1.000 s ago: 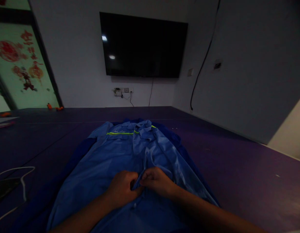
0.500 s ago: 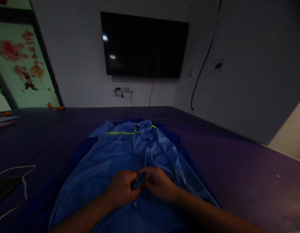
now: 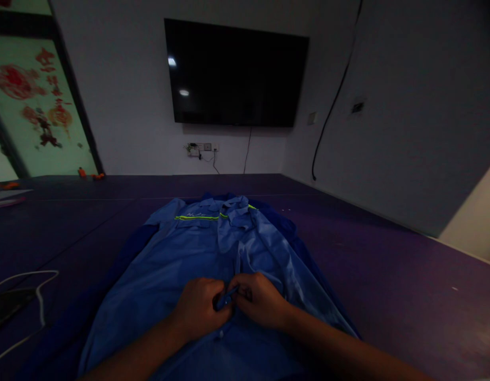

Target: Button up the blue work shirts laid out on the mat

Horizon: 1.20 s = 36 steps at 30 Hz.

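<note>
A blue long-sleeved work shirt [image 3: 177,264] lies spread in front of me, collar at the far end, with yellow-green stripes across the chest and darker blue sleeves. My left hand [image 3: 201,307] is closed on the shirt's front edge. Right beside it, my right hand [image 3: 259,300] pinches the cloth of the same front opening, fingertips close to the left thumb. A small pale button [image 3: 228,300] shows between the two hands. Another button [image 3: 221,334] sits on the placket just below them. Part of the pinched cloth is hidden by my fingers.
The shirt rests on a dark purple surface [image 3: 388,254]. A white cable [image 3: 41,296] curls by a dark flat object [image 3: 10,307] at the left. Small orange things [image 3: 97,176] lie near the far wall, under a wall-mounted television [image 3: 237,74].
My fingers have shifted slightly on the front edge, and the pinched cloth between them shows more now. Both hands stay in nearly the same place, and the shirt lies as before.
</note>
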Each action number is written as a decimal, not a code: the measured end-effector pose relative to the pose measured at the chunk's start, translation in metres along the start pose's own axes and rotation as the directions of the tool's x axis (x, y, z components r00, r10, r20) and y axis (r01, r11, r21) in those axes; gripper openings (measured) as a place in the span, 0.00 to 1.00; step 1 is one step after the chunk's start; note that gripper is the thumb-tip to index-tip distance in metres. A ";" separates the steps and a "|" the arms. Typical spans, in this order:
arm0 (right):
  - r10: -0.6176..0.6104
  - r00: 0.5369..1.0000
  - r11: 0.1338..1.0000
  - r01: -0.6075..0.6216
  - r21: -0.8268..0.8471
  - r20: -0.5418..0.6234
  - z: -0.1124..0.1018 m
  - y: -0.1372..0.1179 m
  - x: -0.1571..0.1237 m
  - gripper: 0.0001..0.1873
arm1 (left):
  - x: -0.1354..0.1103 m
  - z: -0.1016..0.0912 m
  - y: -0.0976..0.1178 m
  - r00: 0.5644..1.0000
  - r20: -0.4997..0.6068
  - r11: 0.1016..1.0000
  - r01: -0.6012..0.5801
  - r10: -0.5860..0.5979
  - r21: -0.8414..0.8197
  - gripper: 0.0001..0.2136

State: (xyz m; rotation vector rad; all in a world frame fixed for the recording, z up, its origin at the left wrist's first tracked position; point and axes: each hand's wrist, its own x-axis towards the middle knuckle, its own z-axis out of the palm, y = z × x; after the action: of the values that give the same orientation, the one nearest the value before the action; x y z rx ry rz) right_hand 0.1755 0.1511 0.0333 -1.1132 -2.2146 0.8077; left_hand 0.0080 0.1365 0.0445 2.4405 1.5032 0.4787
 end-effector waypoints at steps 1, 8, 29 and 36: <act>-0.003 1.000 1.000 0.003 -0.008 -0.004 0.000 0.000 0.000 0.13 | 0.000 0.000 0.000 1.000 -0.004 1.000 -0.002 0.002 0.007 0.11; -0.001 1.000 0.999 0.001 -0.047 -0.007 -0.001 0.001 -0.001 0.15 | 0.000 0.001 0.000 1.000 -0.009 0.999 0.023 -0.023 0.031 0.13; -0.016 1.000 0.996 0.015 -0.091 -0.011 -0.001 0.003 -0.001 0.14 | 0.001 0.001 0.002 0.996 0.022 0.995 0.079 -0.081 0.059 0.12; -0.008 1.000 0.996 0.008 -0.090 -0.007 -0.002 0.002 0.000 0.14 | 0.001 0.000 0.002 0.995 0.033 0.994 0.097 -0.099 0.047 0.12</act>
State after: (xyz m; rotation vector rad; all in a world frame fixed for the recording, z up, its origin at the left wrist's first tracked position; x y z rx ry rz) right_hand 0.1780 0.1526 0.0326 -1.1466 -2.2679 0.7057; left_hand 0.0105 0.1367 0.0450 2.3813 1.6269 0.3842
